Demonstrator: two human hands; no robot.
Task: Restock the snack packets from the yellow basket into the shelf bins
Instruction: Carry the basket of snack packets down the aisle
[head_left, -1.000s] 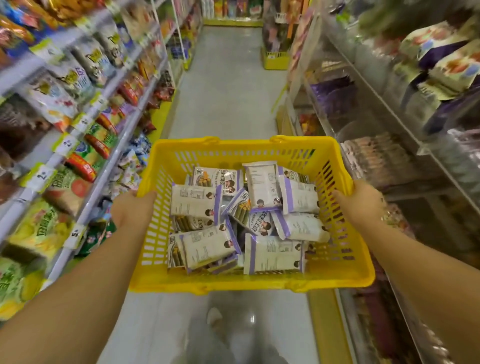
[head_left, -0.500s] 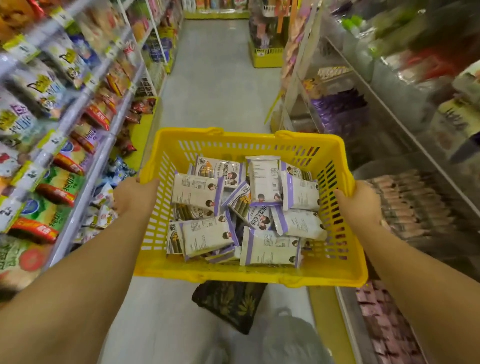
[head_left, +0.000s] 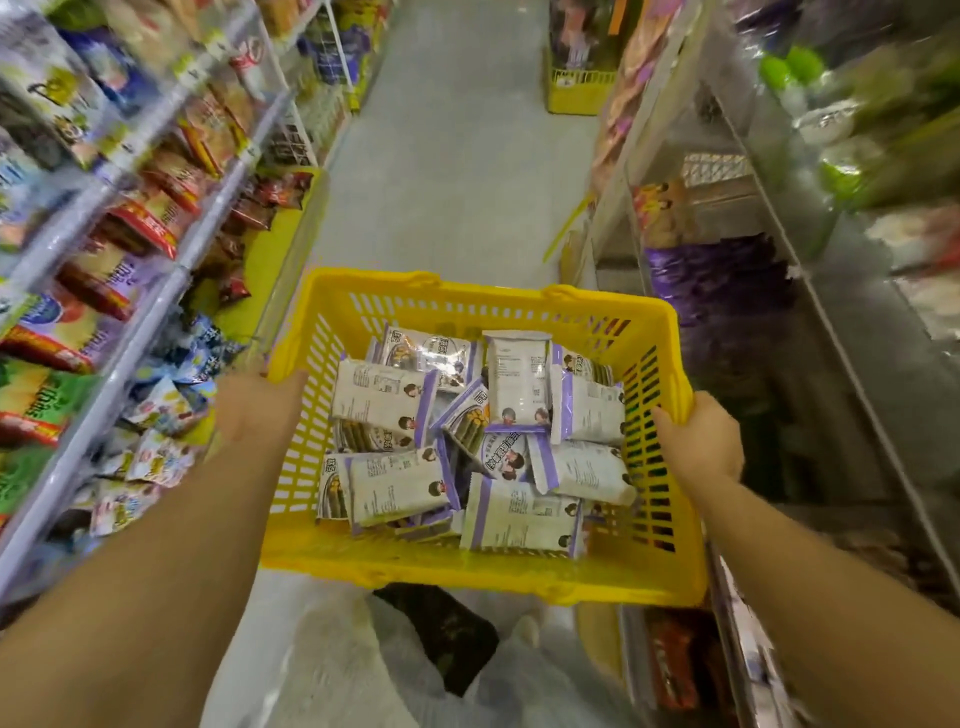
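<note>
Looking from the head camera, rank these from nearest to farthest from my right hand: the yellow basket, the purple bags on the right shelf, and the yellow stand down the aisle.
1. The yellow basket: the right hand holds its right rim.
2. The purple bags: on the right shelf, just ahead.
3. The yellow stand: far down the aisle.

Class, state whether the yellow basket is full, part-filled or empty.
Part-filled: snack packets cover the floor of the yellow basket in a loose heap, lying well below its rim.

hands gripping yellow basket (packets inside), aisle
</note>
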